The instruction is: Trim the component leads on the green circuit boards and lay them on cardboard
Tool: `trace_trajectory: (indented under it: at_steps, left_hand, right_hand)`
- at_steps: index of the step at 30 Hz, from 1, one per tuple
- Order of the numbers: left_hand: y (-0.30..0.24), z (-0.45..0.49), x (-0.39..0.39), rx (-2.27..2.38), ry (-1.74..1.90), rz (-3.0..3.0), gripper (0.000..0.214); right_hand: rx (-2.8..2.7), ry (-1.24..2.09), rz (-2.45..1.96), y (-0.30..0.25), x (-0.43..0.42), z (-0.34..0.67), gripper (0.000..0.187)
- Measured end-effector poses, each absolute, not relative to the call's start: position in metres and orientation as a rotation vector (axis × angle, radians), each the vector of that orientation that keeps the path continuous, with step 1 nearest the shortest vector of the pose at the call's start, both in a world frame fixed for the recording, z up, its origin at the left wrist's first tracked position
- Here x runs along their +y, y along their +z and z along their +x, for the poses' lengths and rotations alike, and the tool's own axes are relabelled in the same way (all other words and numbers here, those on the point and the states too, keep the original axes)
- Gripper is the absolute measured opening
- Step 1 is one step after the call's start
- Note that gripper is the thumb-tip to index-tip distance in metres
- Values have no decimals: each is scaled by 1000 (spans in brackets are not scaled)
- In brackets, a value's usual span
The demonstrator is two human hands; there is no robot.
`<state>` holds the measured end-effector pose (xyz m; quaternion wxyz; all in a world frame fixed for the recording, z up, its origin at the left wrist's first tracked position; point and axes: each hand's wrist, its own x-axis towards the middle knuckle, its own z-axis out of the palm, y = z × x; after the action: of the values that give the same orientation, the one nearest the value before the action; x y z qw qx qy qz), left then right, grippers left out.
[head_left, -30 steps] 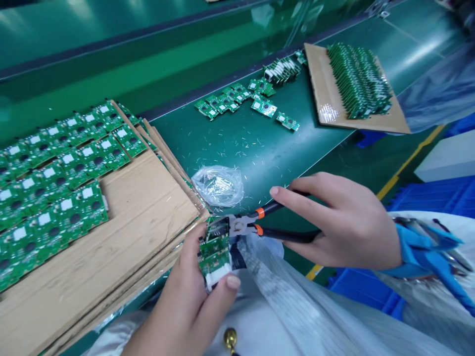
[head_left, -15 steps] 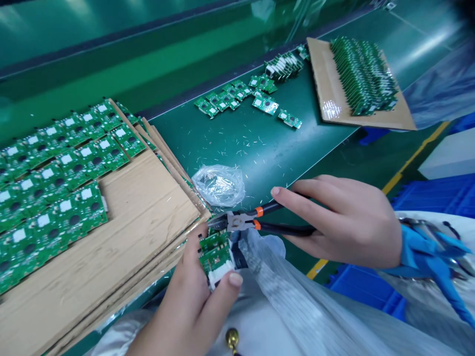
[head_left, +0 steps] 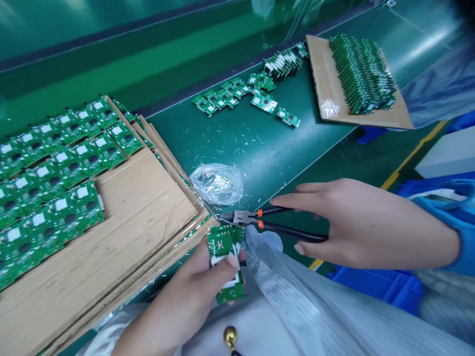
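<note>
The circuit boards (head_left: 222, 242) in the left hand (head_left: 196, 287) have been turned, and the cutters (head_left: 243, 217), seen over them a moment ago, are now held just past their far edge — cutting appears to be paused. The boards are gripped firmly; the cutters' handles are held by the right hand (head_left: 345, 220), between 2 and 3 o'clock from the boards — a plastic bag (head_left: 236, 190) is seen at 12.

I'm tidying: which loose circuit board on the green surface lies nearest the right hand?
The circuit board nearest the front edge of the green surface; the other loose boards lie farther back, farther from the right hand.
</note>
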<state>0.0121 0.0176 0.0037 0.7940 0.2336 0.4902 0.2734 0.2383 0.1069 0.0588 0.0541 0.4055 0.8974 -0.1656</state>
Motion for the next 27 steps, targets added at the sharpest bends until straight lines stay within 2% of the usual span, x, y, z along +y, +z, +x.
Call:
trace_trajectory:
  at_steps: [2, 4, 11, 18, 27]
  left_hand:
    - [3, 8, 15, 1099, 625, 543, 38]
    - [3, 3, 11, 1183, 655, 674, 36]
    - [7, -7, -1, 1281, 667, 952, 50]
    - [17, 1, 1, 1416, 670, 994, 54]
    - [18, 3, 2, 1379, 690, 1015, 51]
  right_hand:
    - [2719, -529, 1244, 58, 109, 240, 47]
    - [2783, -482, 1267, 55, 109, 243, 54]
    - [3106, -63, 1125, 44, 104, 247, 50]
    - [3048, 22, 1214, 46, 102, 240, 43]
    - [3188, 255, 1027, 42, 108, 238, 44]
